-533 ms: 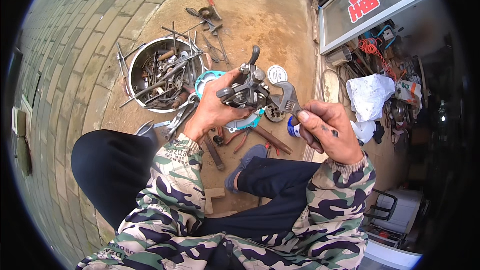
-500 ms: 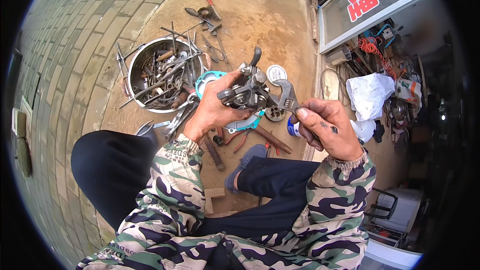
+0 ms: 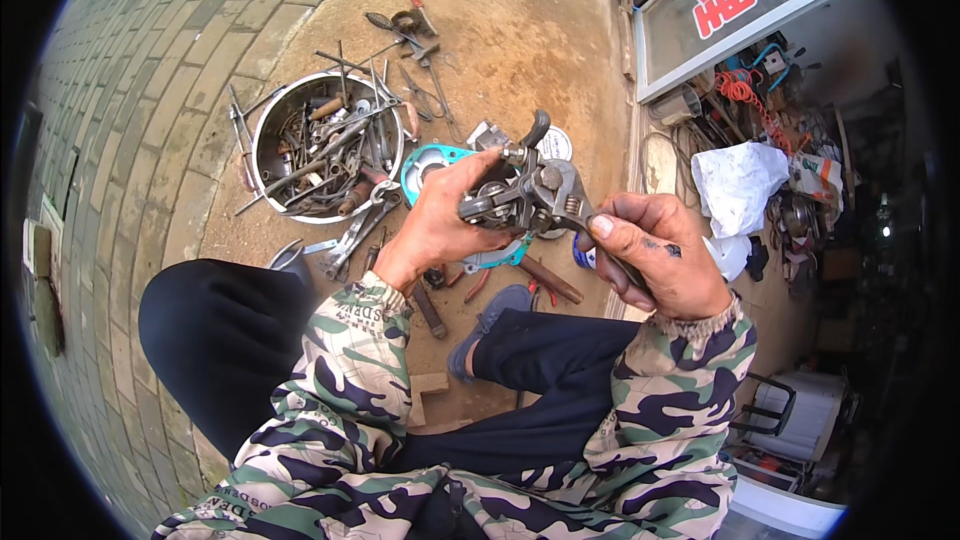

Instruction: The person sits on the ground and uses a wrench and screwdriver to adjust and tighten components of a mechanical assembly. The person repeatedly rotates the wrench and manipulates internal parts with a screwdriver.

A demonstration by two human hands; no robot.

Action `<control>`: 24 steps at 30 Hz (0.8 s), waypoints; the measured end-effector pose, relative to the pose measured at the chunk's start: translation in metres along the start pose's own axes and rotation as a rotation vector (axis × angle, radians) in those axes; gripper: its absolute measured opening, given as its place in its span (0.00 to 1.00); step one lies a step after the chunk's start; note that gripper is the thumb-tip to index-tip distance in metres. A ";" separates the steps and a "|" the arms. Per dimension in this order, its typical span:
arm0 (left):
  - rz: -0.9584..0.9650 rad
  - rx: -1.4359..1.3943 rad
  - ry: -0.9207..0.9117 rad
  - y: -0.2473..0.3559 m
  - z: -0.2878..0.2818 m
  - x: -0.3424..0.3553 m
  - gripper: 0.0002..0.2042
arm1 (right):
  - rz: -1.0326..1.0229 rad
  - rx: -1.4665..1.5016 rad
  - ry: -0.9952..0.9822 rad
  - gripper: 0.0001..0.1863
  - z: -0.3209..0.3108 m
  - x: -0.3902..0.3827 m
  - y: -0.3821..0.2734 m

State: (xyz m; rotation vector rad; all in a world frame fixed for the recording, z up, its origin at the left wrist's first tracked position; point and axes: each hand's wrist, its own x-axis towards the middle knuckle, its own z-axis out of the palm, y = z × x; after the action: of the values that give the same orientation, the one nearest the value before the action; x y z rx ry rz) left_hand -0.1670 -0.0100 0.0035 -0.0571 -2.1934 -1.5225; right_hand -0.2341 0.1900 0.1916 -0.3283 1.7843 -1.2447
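My left hand (image 3: pixel 443 218) is wrapped round a dark metal puller (image 3: pixel 508 202) with a hex-headed centre bolt and curved arms. An adjustable wrench (image 3: pixel 572 204) is gripped by its handle in my right hand (image 3: pixel 668 258), fingers closed. The wrench's jaws sit around the bolt head at the puller's top. Whatever the puller's arms clasp underneath is mostly hidden by the tool and my left hand. Below, close to my left hand, a teal-edged metal housing (image 3: pixel 437 157) lies on the ground, partly covered.
A round metal basin (image 3: pixel 262 162) full of tools stands to the left. Spanners (image 3: pixel 350 240), a wooden handle (image 3: pixel 550 280) and a white-lidded tin (image 3: pixel 556 143) lie around the work. Pliers and a red-handled tool (image 3: pixel 417 0) are farther off. A glass door (image 3: pixel 690 50) stands at right.
The wrench has moved left, from beside the bolt onto its head. My left hand and the puller have shifted slightly right and turned a little.
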 end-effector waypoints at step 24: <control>-0.140 -0.095 -0.011 0.000 -0.009 0.003 0.41 | -0.041 0.030 -0.016 0.19 0.001 -0.006 0.008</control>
State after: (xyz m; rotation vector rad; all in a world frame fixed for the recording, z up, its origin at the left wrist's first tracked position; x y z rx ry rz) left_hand -0.1663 -0.0183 0.0071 0.0585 -2.1726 -1.7058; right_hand -0.2280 0.1965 0.1881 -0.3579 1.7514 -1.2926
